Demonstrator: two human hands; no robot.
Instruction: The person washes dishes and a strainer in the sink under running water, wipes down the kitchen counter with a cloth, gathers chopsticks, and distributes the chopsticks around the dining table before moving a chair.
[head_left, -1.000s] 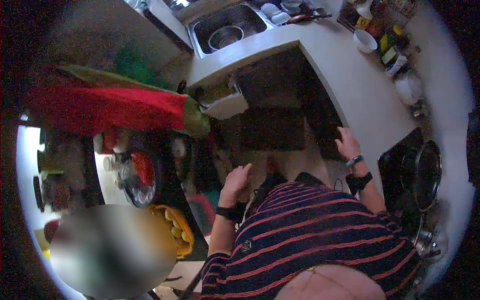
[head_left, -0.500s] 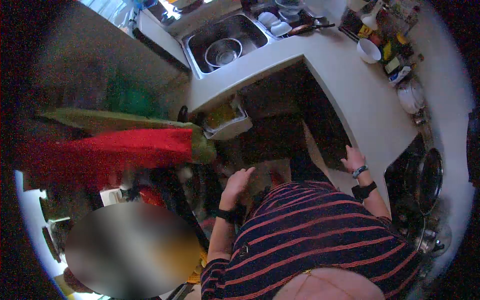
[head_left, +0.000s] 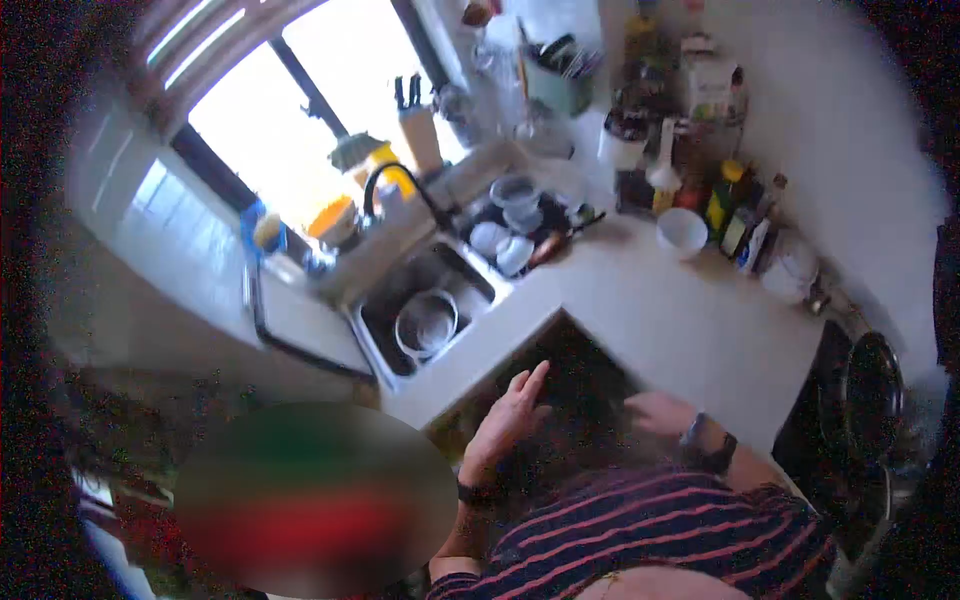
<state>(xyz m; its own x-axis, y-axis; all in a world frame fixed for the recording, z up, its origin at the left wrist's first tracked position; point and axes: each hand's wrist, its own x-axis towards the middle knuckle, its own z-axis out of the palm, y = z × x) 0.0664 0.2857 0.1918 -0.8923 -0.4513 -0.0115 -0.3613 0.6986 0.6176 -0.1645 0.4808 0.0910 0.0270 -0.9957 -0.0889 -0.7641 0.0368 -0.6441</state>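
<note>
My left hand (head_left: 508,425) is raised in front of the counter edge, fingers stretched and apart, with nothing in it. On the other side, my right hand (head_left: 662,412) is blurred by motion near the white countertop (head_left: 650,320); its fingers appear loosely extended and no held thing shows. Between the two hands lies the dark space below the counter corner. Beyond the left hand is the steel sink (head_left: 375,310) with a round bowl or strainer (head_left: 427,323) in it.
White bowls (head_left: 514,255) and a pan stand beside the sink. A black faucet (head_left: 410,185) and a knife block (head_left: 420,138) are by the window. Another white bowl (head_left: 682,232), bottles and jars line the wall. A dark pan (head_left: 872,390) sits on the stove at right.
My view has tilted up and shows the window and back wall. Both hands have risen towards the counter and come closer together. The red-and-green clothing at left now lies lower, mostly blurred out.
</note>
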